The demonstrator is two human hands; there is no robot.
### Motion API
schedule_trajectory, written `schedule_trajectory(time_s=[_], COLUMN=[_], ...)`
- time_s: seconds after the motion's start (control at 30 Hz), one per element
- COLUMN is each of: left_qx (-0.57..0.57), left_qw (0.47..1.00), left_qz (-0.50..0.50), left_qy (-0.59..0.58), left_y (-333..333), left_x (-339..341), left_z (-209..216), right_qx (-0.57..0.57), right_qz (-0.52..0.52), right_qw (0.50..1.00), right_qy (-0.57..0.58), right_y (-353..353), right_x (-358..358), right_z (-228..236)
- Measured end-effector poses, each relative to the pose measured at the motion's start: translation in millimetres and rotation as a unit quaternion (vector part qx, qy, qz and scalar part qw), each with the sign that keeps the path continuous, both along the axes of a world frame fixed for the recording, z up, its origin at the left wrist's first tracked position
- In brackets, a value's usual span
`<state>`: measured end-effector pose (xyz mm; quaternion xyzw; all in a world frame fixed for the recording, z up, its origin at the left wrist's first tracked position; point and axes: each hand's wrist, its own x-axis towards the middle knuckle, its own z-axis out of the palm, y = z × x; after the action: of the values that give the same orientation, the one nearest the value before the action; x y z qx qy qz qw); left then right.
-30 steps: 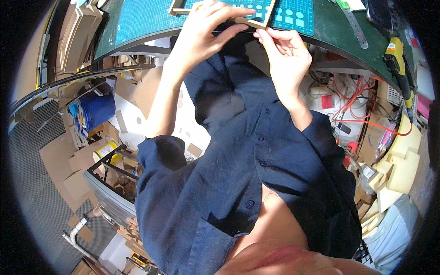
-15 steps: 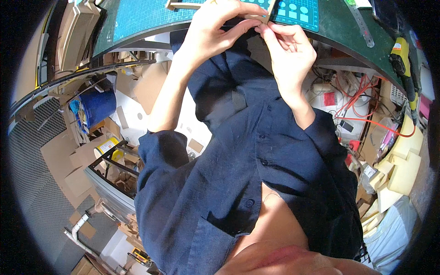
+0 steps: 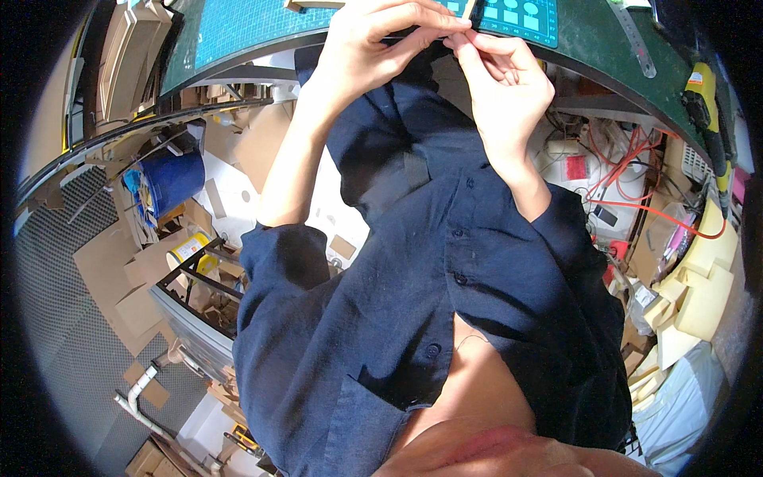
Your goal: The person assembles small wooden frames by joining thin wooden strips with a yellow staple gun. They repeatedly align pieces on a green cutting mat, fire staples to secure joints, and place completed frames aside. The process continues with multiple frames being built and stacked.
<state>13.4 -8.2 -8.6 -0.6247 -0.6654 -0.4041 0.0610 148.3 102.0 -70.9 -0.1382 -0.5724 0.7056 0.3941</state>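
navy shirt (image 3: 381, 262) nearest. right hand (image 3: 513, 91): thumb and fingertips pinch a thin wooden strip (image 3: 469, 10) at its near end. left hand (image 3: 369, 48): fingers narrow, meeting right's; grip unclear. strip over teal cutting mat (image 3: 246, 28); ruler (image 3: 633, 40) rightward, on green tabletop (image 3: 592, 48).

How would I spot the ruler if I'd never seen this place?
Find the dark green table across the top, then the part right of the teal cutting mat. There a thin grey ruler slants down toward the table's edge. Unlike the bulky yellow-and-black tool farther right, it is a flat strip with a small hole at its lower end.
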Motion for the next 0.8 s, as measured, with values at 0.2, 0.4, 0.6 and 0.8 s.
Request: schedule_trajectory(time_s=[0.2, 0.4, 0.6, 0.8], left_qx=[0.024, 0.017, -0.012, -0.035], left_qw=[0.999, 1.0, 0.999, 0.998], left_qz=[-0.014, -0.014, -0.018, -0.002], left_qy=[-0.018, -0.021, -0.049, -0.047], left_y=[1, 0, -3, -3], left_x=[-2, -2, 1, 1], left_z=[-5, -3, 2, 4], right_qx=[0.026, 0.11, 0.123, 0.15], right_qz=[0.001, -0.033, 0.005, -0.007], right_qw=[1.0, 0.992, 0.991, 0.987], right_qy=[-0.007, -0.049, -0.047, -0.066], right_y=[1, 7, 11, 9], right_x=[1, 3, 2, 4], right_z=[1, 10, 4, 9])
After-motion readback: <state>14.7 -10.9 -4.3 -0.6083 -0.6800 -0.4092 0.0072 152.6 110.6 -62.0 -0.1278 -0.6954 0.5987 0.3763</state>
